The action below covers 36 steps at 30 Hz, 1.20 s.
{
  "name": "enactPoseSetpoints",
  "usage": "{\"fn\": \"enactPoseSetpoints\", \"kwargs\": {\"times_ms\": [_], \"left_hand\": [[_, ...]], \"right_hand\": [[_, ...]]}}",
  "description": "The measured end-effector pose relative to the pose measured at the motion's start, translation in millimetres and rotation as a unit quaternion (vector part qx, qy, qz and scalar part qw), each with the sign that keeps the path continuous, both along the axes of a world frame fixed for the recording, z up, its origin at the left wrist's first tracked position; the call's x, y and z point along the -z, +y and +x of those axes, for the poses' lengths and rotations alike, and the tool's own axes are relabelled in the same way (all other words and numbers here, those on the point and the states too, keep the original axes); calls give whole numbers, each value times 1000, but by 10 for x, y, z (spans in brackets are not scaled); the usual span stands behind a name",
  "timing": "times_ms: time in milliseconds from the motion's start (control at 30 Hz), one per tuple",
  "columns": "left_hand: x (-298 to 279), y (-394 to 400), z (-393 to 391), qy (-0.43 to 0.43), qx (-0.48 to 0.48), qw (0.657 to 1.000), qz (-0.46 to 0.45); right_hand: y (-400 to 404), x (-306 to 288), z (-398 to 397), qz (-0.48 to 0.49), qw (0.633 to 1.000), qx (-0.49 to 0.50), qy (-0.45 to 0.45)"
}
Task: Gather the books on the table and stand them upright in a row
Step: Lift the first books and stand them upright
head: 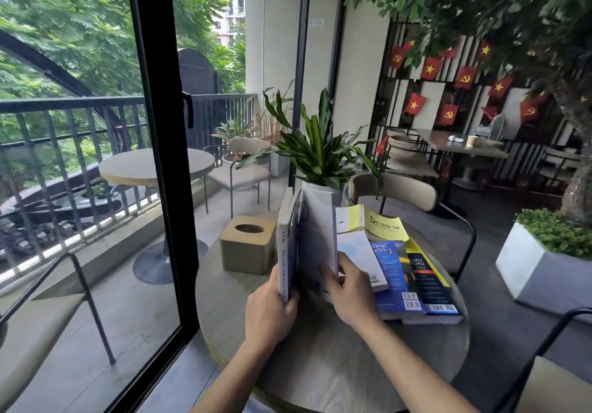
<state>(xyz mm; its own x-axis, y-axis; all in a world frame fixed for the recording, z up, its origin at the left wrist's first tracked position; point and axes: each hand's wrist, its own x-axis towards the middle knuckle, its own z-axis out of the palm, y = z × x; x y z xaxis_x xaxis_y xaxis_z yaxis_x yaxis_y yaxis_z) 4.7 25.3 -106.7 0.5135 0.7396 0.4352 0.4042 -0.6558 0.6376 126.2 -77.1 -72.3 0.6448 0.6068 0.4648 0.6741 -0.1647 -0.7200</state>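
Two or three books stand upright (307,239) on the round grey table (320,358), spines toward me. My left hand (269,310) grips the leftmost grey-spined book (285,246) at its bottom. My right hand (347,294) holds the pale-covered upright book (318,236) on its right side. To the right lie flat a white book (362,255), a blue book (392,278), a dark book with a yellow stripe (429,287) and a yellow book (371,220).
A tan tissue box (248,244) sits left of the upright books. A potted plant (320,162) in a white pot stands behind them. Chairs ring the table; a glass sliding door (153,156) is at the left, a white planter (544,262) at the right.
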Motion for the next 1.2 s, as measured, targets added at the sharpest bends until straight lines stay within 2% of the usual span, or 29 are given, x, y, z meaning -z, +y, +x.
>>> {"fn": "enactPoseSetpoints", "kwargs": {"times_ms": [167, 300, 433, 500, 600, 700, 800, 933, 1200], "left_hand": [[-15, -5, -21, -1, 16, 1000, -7], [-49, -36, -30, -12, 53, 998, -12], [-42, -5, -40, -70, 120, 986, -91], [-43, 11, -25, -93, 139, 980, -111], [-253, -50, 17, -148, 146, 965, -157], [-706, -98, 77, -195, 123, 959, -164], [-1113, -112, 163, -201, 110, 960, -160], [-1181, -97, 307, -121, 62, 985, -105], [-1150, -150, 304, -126, 58, 989, -43]], "right_hand": [[-41, 46, -85, -35, 998, -37, 37], [-63, 45, -149, -166, 980, -103, 48], [-89, -71, -181, -216, 962, -160, 40], [-65, -60, -219, -225, 955, -192, 32], [38, 92, -284, -181, 956, -226, 53], [164, 123, -392, -96, 979, -177, -5], [288, 91, -490, 1, 996, -93, 6], [409, 146, -545, 24, 999, 26, 29], [418, 165, -561, 18, 998, 35, 43]]}}
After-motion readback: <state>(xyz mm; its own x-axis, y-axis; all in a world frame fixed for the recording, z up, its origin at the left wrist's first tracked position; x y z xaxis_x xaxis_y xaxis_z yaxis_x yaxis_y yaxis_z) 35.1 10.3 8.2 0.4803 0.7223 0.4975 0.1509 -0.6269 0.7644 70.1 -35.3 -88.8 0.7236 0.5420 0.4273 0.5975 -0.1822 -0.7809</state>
